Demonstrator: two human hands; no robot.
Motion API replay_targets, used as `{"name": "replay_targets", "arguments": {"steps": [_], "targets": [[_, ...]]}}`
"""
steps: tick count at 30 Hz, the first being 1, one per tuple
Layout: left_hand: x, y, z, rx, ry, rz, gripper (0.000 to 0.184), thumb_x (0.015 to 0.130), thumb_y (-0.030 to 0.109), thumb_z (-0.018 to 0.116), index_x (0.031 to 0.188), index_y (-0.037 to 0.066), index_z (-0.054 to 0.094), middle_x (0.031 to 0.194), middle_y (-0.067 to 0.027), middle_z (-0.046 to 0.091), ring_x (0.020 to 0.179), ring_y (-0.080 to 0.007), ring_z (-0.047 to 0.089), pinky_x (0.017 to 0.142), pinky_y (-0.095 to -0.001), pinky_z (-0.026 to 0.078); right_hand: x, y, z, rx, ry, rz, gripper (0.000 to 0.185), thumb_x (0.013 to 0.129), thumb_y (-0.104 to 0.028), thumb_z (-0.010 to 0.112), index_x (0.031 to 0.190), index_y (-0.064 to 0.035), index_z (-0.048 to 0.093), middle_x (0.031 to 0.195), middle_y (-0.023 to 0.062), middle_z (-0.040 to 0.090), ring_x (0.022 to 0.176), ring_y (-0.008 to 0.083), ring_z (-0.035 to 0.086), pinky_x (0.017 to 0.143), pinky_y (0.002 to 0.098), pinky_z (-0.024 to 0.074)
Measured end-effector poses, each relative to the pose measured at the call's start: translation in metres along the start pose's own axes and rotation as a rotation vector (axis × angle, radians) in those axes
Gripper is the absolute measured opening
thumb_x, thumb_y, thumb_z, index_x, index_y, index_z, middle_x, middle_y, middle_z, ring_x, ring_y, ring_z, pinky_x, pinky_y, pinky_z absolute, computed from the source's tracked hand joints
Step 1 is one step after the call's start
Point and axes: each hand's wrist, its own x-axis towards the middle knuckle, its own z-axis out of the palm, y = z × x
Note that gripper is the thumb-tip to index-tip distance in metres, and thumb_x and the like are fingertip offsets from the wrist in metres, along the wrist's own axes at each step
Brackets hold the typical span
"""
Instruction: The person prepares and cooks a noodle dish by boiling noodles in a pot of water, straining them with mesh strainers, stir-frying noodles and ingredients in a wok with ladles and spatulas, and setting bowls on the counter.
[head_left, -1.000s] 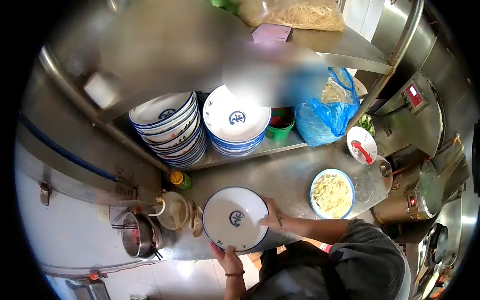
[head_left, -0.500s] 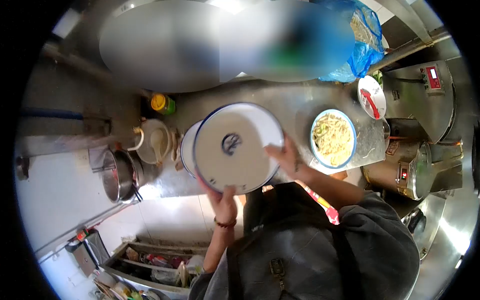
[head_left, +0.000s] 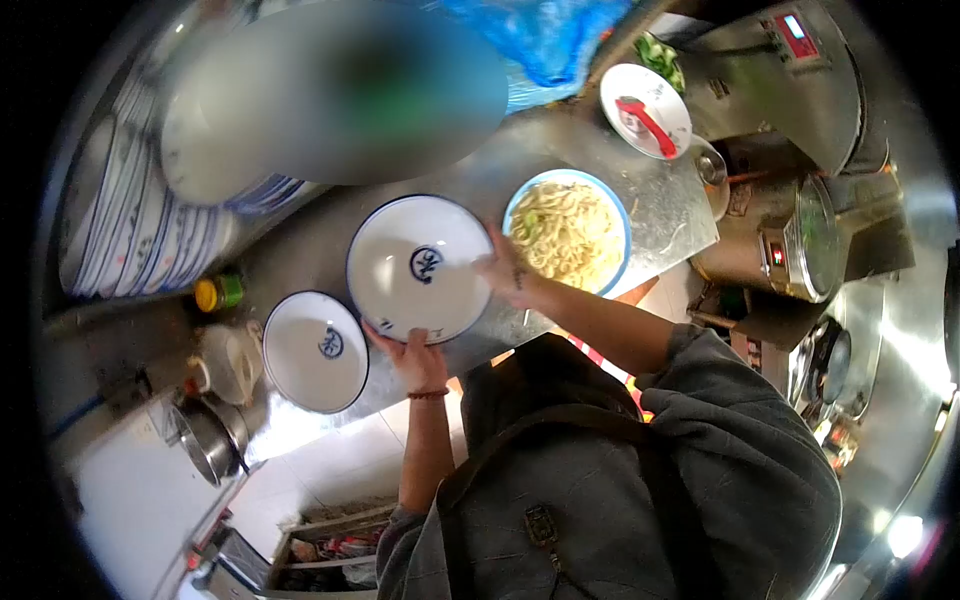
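Observation:
A large white bowl (head_left: 400, 235) with a blue rim and a blue mark in its middle is held between my two hands over the steel counter. My left hand (head_left: 412, 362) grips its near edge, thumb over the rim and fingers beneath. At the right edge my right hand (head_left: 510, 270) has its thumb on the inner side, its other fingers mostly hidden. A similar second bowl (head_left: 300, 375) sits on the counter to the left. To the right, close beyond my right hand, stands a blue-rimmed bowl (head_left: 624, 225) full of noodles (head_left: 565, 235).
Stacked dishes (head_left: 140, 225) stand at the left, near a yellow-lidded jar (head_left: 207, 294). A plastic jug (head_left: 228, 362) and metal pots (head_left: 205, 440) lie beyond the counter's left end. A white bowl with a red-handled utensil (head_left: 648, 128) and steel cookers (head_left: 805, 240) are at the right.
My view has swung left, bringing the stacked dishes into sight. The held bowl has moved right, off the second bowl, which now shows whole, and nearer the noodles. Both hands keep their grip.

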Motion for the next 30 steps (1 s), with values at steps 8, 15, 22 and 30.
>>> {"name": "replay_targets", "arguments": {"steps": [8,15,22,30], "targets": [[-0.026,0.033,0.023,0.268,0.022,0.040,0.090,0.069,-0.016,0.045,0.141,0.020,0.004,0.134,-0.0135,0.028,0.112,-0.0266,0.041,0.087,-0.0381,0.045,-0.028,-0.030,0.003,-0.221,0.038,-0.705,0.069,0.068,0.009,0.038,0.134,-0.0082,0.032,0.131,0.0201,0.040,0.124,0.0337,0.038,0.100,0.0336,0.0338],[-0.067,0.079,0.015,0.312,-0.007,0.169,0.081,0.081,-0.007,0.047,0.142,0.018,0.000,0.138,-0.0127,0.027,0.120,-0.0259,0.036,0.097,-0.0426,0.038,-0.090,-0.042,0.006,0.362,-0.237,-0.499,0.065,0.072,0.010,0.041,0.134,-0.0063,0.031,0.133,0.0160,0.041,0.122,0.0278,0.040,0.103,0.0346,0.0298],[-0.076,0.096,-0.018,0.572,-0.306,0.136,0.080,0.074,-0.002,0.052,0.140,0.015,0.011,0.135,-0.0186,0.031,0.118,-0.0340,0.041,0.096,-0.0439,0.040,-0.066,0.138,-0.017,1.158,0.298,0.214,0.050,0.093,-0.033,0.041,0.126,0.0043,0.035,0.120,0.0217,0.048,0.113,0.0351,0.046,0.093,0.0491,0.0387],[-0.091,0.055,0.028,0.388,-0.433,-0.310,0.080,0.066,-0.006,0.045,0.138,0.012,0.015,0.133,-0.0140,0.032,0.118,-0.0292,0.037,0.097,-0.0424,0.037,-0.016,0.148,-0.106,1.334,0.789,0.199,0.038,0.090,-0.022,0.044,0.114,0.0072,0.044,0.101,0.0260,0.057,0.080,0.0383,0.062,0.055,0.0451,0.0571]]}}
